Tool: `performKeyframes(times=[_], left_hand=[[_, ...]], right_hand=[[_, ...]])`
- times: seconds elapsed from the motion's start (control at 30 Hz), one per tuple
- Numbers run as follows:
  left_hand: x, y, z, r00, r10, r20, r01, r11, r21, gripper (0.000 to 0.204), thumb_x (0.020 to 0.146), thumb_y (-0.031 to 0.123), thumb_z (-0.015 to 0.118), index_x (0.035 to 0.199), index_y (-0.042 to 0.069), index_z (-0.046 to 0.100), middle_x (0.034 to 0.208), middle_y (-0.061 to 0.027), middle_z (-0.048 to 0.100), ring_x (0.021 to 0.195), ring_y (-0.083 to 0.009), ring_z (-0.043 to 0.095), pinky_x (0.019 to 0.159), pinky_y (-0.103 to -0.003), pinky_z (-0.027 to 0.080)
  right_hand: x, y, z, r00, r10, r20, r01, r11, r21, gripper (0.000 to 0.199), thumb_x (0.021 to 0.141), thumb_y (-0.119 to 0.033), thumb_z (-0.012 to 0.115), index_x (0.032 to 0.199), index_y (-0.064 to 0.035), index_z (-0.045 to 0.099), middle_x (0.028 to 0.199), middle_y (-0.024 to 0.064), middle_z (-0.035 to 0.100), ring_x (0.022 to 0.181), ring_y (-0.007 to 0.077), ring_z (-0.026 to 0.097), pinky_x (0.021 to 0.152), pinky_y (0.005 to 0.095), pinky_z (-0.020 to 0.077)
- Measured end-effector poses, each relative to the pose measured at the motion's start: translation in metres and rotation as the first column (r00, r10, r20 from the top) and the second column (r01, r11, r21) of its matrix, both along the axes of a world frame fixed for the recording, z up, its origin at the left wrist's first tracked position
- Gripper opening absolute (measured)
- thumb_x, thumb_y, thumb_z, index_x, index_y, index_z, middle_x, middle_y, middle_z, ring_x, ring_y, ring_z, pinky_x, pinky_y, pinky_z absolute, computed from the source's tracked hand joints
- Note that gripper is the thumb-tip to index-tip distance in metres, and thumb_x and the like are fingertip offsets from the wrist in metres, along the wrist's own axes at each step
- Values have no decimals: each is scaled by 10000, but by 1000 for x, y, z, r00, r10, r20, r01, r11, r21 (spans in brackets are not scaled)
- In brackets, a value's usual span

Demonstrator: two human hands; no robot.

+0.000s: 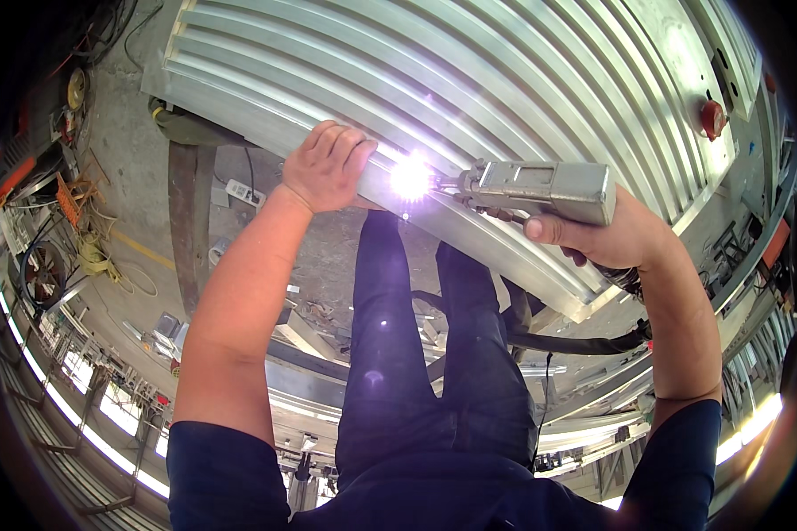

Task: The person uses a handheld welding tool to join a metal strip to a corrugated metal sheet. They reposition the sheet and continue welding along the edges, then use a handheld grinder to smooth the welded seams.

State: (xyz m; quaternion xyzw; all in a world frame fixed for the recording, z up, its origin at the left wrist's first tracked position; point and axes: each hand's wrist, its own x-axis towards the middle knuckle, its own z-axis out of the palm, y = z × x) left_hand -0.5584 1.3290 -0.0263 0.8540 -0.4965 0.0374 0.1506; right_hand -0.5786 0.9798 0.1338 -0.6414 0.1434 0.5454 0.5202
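A large silvery panel (354, 44) with long parallel ribs lies in front of me, its smooth near edge running slantwise across my view. My left hand (325, 168) is closed over that near edge, fingers curled onto the metal. In my right hand (618, 237) is a grey, boxy handheld welding gun (540, 188), its nozzle pointing left along the edge. At the nozzle tip a glaring white-violet spot (410, 177) burns on the panel, just right of my left hand. The glare hides the metal beneath it.
A red round object (713, 119) sits at the panel's right part. Below the panel runs a dark thick hose (584, 342). Metal offcuts litter the floor around my legs. An orange rack (67, 198) and coiled cords (97, 257) lie to the left, near a white power strip (245, 192).
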Motion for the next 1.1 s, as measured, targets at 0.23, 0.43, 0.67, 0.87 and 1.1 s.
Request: performKeyframes(times=[0.23,0.43,0.67,0.87,1.1], left_hand=[[0,0,-1,1000,-2,-19,2,1000,2,321,747,164,577,1057,86,597,1013,-62,548,957,-238,550,930,-384,463],[-1,0,-2,1000,1,-8,-1,1000,4,313,746,144,578,1054,89,597,1011,-59,547,961,-237,551,926,-387,465],[0,-1,-1,1000,3,-2,-3,1000,15,322,747,172,577,1058,89,597,1007,-56,549,960,-240,550,929,-389,461],[-1,-2,2,1000,23,-19,-23,1000,12,306,767,230,581,1034,86,622,1020,-56,552,965,-238,549,948,-387,450],[-1,-2,-5,1000,-3,-15,4,1000,25,353,760,243,617,1073,81,612,1037,-60,547,979,-245,542,951,-395,449]], right_hand=[[-4,-5,1,1000,-13,-5,13,1000,10,514,825,-394,794,1150,-26,640,744,-7,612,574,75,534,503,243,452],[-6,-8,2,1000,-1,-8,1,1000,5,504,827,-390,793,1135,-22,642,740,-5,612,579,76,537,505,247,452],[-11,-12,3,1000,-12,-1,12,1000,-5,519,825,-395,793,1161,-30,641,756,0,623,589,76,538,509,245,453],[-13,-16,4,1000,-8,-24,7,1000,-19,549,810,-400,807,1181,-33,638,781,3,631,615,79,543,525,251,460],[-21,-22,1,999,-28,34,28,999,16,571,812,-410,802,1208,-37,631,810,14,639,644,87,561,552,252,481]])
